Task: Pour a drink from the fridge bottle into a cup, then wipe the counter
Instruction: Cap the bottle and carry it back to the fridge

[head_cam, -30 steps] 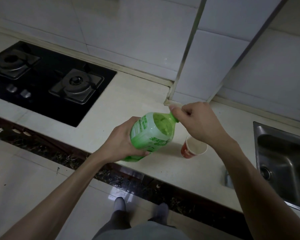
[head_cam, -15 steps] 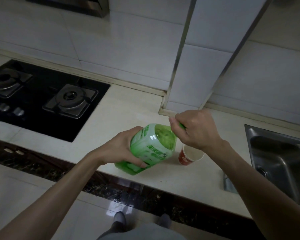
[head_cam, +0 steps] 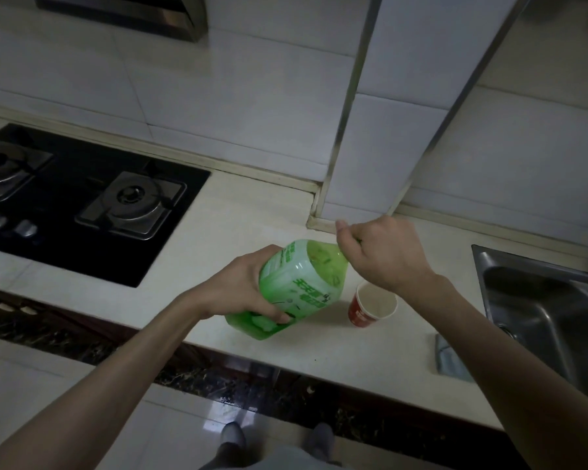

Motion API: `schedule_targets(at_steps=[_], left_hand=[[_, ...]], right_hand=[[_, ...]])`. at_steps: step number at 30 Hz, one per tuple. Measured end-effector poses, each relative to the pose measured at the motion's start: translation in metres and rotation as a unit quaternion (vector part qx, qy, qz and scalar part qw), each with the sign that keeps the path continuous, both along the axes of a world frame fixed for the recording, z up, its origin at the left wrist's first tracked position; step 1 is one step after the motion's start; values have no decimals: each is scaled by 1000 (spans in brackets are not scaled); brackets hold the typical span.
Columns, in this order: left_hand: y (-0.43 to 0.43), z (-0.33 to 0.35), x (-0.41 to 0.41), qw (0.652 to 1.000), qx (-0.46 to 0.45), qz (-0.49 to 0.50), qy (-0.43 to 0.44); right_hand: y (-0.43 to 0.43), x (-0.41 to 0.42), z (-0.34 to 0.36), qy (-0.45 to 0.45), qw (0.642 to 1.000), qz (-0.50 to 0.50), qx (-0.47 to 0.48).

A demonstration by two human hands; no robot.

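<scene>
The counter (head_cam: 252,212) runs across the view, with the black gas hob (head_cam: 82,201) set into it on the left and the steel sink (head_cam: 543,313) on the right; a tiled column (head_cam: 381,130) juts out from the wall behind the work spot. The green bottle (head_cam: 299,290) is tilted over the counter's front part, its base low toward the edge and its neck raised toward the column. The left hand (head_cam: 241,286) is wrapped around the bottle's lower body in a full grip. The right hand (head_cam: 384,252) is curled closed over the neck; the cap itself is hidden under the fingers, so I cannot tell whether it is on or already loose.

The likeliest trouble is a spill: the bottle looks fairly full and leans, so if the cap comes free at this angle the drink may slop onto the counter short of the cup. A hard squeeze from the left hand on soft plastic would push liquid out too. The red paper cup (head_cam: 370,305) stands upright just right of the bottle, partly under the right wrist; it is light and appears empty, so a brush from that forearm could tip it. A grey cloth (head_cam: 450,361) lies by the sink, near the counter edge, half hidden behind the right forearm. Nothing stands between bottle and cup
</scene>
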State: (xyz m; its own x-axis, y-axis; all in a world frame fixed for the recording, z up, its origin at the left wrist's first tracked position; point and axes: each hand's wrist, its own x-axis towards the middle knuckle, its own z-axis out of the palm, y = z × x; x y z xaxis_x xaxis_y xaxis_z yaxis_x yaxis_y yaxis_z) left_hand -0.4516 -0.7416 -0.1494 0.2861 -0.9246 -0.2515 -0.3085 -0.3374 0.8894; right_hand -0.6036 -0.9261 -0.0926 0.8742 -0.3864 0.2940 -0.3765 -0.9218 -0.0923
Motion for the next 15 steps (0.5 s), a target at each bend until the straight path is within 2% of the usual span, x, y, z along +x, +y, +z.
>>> schedule_targets(at_steps=[3,5,6,8,10,13,15], left_hand=[[-3,-1,-4,998,-8,30,-47],[-4,-2,-3,997,-11,33,-65],[-5,-1,0,998,-10,28,-57],[-3,3,9,1000,-6,7,-14],[-2,9,16,999,-3,-25,20],[-4,14,18,998,-7,-49,37],[-6,12,16,999,-7,-35,28]], right_hand=[[-3,12,0,73,975,-139,160],[-2,12,1,71,957,-163,229],[0,9,2,65,963,-146,216],[4,4,7,39,990,-91,100],[5,3,15,7,1000,-23,-6],[1,6,17,-46,997,40,-39],[2,9,14,-51,998,5,-34]])
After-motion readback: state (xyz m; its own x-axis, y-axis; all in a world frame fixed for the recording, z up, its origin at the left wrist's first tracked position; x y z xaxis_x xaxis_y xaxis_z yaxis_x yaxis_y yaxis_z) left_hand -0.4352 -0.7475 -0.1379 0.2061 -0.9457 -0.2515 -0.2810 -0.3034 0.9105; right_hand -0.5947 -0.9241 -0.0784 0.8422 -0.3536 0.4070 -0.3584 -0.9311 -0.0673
